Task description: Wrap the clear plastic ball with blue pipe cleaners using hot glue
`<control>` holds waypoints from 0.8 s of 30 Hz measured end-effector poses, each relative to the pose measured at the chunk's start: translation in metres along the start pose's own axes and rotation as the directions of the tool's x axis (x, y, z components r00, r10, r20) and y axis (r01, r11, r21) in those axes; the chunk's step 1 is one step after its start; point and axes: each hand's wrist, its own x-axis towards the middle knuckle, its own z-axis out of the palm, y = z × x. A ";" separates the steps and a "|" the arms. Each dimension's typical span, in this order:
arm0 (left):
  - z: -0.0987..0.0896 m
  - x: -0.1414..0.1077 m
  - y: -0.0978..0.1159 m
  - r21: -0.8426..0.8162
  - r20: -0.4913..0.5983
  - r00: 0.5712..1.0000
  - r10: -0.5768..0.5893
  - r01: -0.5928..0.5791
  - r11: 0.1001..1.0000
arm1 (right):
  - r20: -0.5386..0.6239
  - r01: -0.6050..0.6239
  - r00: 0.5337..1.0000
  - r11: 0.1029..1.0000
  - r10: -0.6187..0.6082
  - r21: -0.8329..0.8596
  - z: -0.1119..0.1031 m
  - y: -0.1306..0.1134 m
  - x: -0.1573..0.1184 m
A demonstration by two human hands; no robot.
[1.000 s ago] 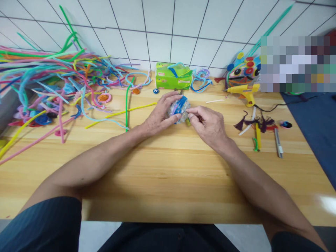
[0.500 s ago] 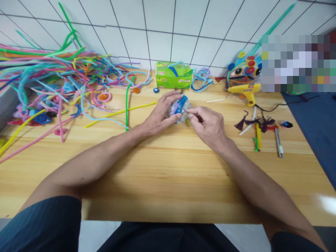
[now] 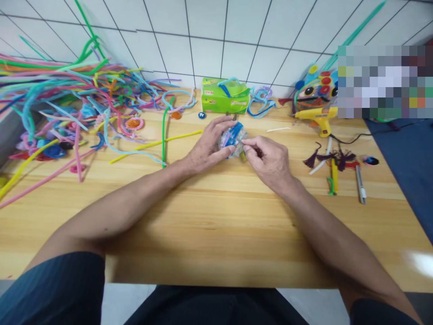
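My left hand [image 3: 214, 142] curls around a clear, shiny plastic bundle with blue and purple parts [image 3: 233, 139], its thumb pressed along the near side. At the bundle's right edge, my right hand [image 3: 267, 158] is closed in a pinch. What lies between those fingertips is too small to make out. A bit of yellow-green [image 3: 243, 156] shows under the bundle. Dark tips of some tool [image 3: 234, 117] stick out just beyond my left fingers. A yellow pipe cleaner [image 3: 182, 136] runs up to my left hand, crossing a green pipe cleaner [image 3: 164, 135].
A green tissue pack [image 3: 225, 99] stands by the tiled wall. Heaped pipe cleaners [image 3: 67, 90] fill the left side. To the right are a yellow glue gun [image 3: 318, 118] with a cord, dark tassels [image 3: 345, 159] and a utility knife [image 3: 360, 185]. The table's right edge slants past them.
The view has shifted very slightly. Both hands stay at the bundle, and my right fingertips have moved only a little against its edge.
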 end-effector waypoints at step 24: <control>-0.002 0.001 0.004 -0.005 0.025 0.998 -0.049 0.049 0.999 | 0.335 -0.537 0.810 0.381 0.481 0.753 -0.015 -0.003 0.022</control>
